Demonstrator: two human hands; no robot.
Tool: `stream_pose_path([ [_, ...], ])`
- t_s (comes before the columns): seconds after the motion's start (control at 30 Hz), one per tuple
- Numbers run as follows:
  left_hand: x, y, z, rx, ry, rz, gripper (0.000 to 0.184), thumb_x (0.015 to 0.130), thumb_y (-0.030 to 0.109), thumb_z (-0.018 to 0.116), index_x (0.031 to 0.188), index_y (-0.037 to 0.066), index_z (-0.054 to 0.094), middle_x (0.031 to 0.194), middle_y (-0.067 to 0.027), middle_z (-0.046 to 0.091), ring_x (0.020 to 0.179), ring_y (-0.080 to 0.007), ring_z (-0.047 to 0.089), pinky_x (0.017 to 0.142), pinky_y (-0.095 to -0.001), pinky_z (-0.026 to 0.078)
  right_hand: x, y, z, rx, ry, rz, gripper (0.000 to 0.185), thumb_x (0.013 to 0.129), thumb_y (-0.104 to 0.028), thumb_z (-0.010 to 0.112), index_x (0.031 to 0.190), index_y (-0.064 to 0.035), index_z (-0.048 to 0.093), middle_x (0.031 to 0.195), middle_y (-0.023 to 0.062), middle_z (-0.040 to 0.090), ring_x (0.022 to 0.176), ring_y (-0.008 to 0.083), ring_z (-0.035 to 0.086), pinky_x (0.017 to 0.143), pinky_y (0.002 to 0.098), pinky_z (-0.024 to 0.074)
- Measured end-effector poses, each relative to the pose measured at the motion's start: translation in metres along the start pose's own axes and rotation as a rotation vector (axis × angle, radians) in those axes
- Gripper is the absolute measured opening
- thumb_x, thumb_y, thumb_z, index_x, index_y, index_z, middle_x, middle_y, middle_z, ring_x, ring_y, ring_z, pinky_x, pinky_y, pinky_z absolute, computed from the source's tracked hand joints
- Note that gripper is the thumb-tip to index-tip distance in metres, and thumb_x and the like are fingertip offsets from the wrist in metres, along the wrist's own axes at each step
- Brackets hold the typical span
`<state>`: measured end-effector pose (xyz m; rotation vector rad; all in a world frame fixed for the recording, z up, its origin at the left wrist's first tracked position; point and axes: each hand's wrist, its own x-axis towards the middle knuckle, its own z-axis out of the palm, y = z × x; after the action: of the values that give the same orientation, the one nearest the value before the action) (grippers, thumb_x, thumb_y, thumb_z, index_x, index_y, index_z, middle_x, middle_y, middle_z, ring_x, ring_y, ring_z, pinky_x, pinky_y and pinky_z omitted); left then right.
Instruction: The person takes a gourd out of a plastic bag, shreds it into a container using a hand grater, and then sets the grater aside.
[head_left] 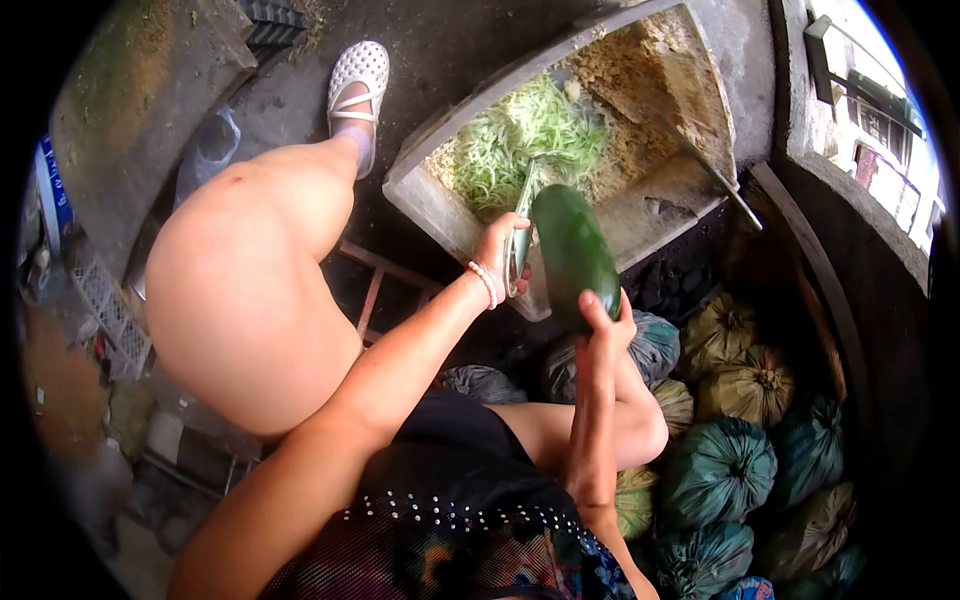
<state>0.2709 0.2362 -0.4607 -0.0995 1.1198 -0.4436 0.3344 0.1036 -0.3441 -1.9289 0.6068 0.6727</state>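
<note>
My left hand [505, 255], with a beaded bracelet at its wrist, is closed around a long, narrow metal grater [524, 215]. The grater's far end points into a grey trough [655, 228]. Just to its right, my right hand [605, 320] grips the near end of a large, dark green gourd [572, 240], which is tilted over the trough's near side. The gourd's far end is close to the grater; whether they touch I cannot tell. Pale green shreds [530, 135] lie heaped in the trough, beside yellowish crumbly meal [650, 60].
A thin stick [735, 198] leans over the trough's right edge. Several tied bags [720, 465] are piled at the lower right, below a low wall [860, 190]. A white crate [108, 315] and a clear plastic bag [208, 155] are on the left.
</note>
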Motion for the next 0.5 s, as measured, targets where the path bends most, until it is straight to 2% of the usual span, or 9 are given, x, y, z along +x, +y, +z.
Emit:
stream_pose_path([
  [0.03, -0.006, 0.002, 0.002, 0.022, 0.056, 0.012, 0.038, 0.065, 0.053, 0.063, 0.077, 0.017, 0.055, 0.062, -0.0009, 0.048, 0.046, -0.0181, 0.046, 0.039, -0.0348, 0.032, -0.021, -0.011, -0.007, -0.108, -0.006, -0.039, 0.072, 0.066, -0.016, 0.083, 0.125, 0.0085, 0.051, 0.11, 0.0144, 0.062, 0.095, 0.0224, 0.061, 0.089, 0.0333, 0.0484],
  [0.13, -0.014, 0.009, 0.001, 0.022, 0.018, -0.034, 0.031, 0.069, 0.052, 0.059, 0.068, 0.022, 0.059, 0.06, 0.0052, 0.057, 0.047, -0.0123, 0.05, 0.038, -0.0285, 0.026, -0.064, -0.033, -0.03, -0.199, -0.151, -0.122, 0.088, 0.057, -0.026, 0.089, 0.128, 0.0082, 0.049, 0.118, 0.0162, 0.06, 0.109, 0.0245, 0.057, 0.098, 0.0364, 0.0435],
  [0.17, -0.016, 0.011, -0.003, 0.061, -0.027, -0.007, 0.029, 0.07, 0.051, 0.058, 0.07, 0.023, 0.061, 0.061, 0.0068, 0.059, 0.049, -0.0104, 0.052, 0.037, -0.0265, 0.025, -0.072, -0.038, -0.03, -0.244, -0.162, -0.151, 0.089, 0.056, -0.028, 0.088, 0.127, 0.0084, 0.05, 0.12, 0.0169, 0.06, 0.113, 0.0254, 0.056, 0.1, 0.0372, 0.0417],
  [0.23, -0.019, 0.01, -0.003, 0.063, -0.02, 0.03, 0.032, 0.071, 0.051, 0.057, 0.075, 0.02, 0.062, 0.063, 0.0045, 0.057, 0.048, -0.0122, 0.05, 0.036, -0.0264, 0.025, -0.071, -0.051, -0.02, -0.408, -0.147, -0.109, 0.087, 0.055, -0.027, 0.089, 0.125, 0.0087, 0.052, 0.117, 0.0171, 0.061, 0.109, 0.0237, 0.058, 0.098, 0.0348, 0.0431],
  [0.3, -0.016, 0.011, -0.007, 0.045, -0.017, 0.016, 0.034, 0.071, 0.051, 0.058, 0.078, 0.018, 0.062, 0.064, 0.0029, 0.056, 0.048, -0.0132, 0.049, 0.036, -0.0271, 0.026, -0.023, -0.019, -0.006, -0.42, -0.042, -0.159, 0.079, 0.055, -0.024, 0.088, 0.12, 0.008, 0.056, 0.107, 0.0156, 0.065, 0.098, 0.0208, 0.06, 0.09, 0.0315, 0.0468],
  [0.33, -0.015, 0.013, -0.008, 0.026, -0.012, -0.001, 0.036, 0.071, 0.051, 0.058, 0.081, 0.017, 0.061, 0.065, 0.0013, 0.054, 0.047, -0.0143, 0.047, 0.035, -0.0277, 0.027, 0.003, -0.017, 0.004, -0.31, -0.033, -0.105, 0.066, 0.057, -0.019, 0.088, 0.111, 0.007, 0.06, 0.094, 0.0119, 0.066, 0.083, 0.0179, 0.061, 0.078, 0.0295, 0.0493],
  [0.37, -0.016, 0.01, -0.003, 0.031, -0.013, 0.01, 0.039, 0.07, 0.051, 0.058, 0.085, 0.015, 0.059, 0.068, -0.001, 0.052, 0.047, -0.0155, 0.044, 0.034, -0.0288, 0.028, 0.023, -0.018, 0.014, -0.257, -0.06, -0.085, 0.056, 0.059, -0.017, 0.087, 0.104, 0.0062, 0.062, 0.087, 0.0085, 0.066, 0.076, 0.0164, 0.059, 0.072, 0.0294, 0.0494],
  [0.43, -0.014, 0.008, 0.001, 0.086, 0.067, 0.006, 0.038, 0.07, 0.052, 0.058, 0.081, 0.015, 0.06, 0.064, -0.0006, 0.053, 0.046, -0.0145, 0.045, 0.034, -0.029, 0.028, 0.046, 0.004, 0.019, -0.217, -0.002, -0.093, 0.052, 0.061, -0.017, 0.087, 0.101, 0.0062, 0.062, 0.085, 0.0075, 0.066, 0.074, 0.0155, 0.058, 0.07, 0.0294, 0.0491],
  [0.5, -0.015, 0.009, 0.002, 0.06, 0.028, 0.021, 0.037, 0.07, 0.052, 0.058, 0.078, 0.016, 0.059, 0.062, -0.0001, 0.053, 0.046, -0.014, 0.046, 0.034, -0.0286, 0.027, 0.035, 0.007, 0.011, -0.273, -0.04, -0.144, 0.043, 0.071, 0.002, 0.076, 0.109, 0.0087, 0.058, 0.092, 0.0113, 0.064, 0.077, 0.0203, 0.061, 0.069, 0.0329, 0.0514],
])
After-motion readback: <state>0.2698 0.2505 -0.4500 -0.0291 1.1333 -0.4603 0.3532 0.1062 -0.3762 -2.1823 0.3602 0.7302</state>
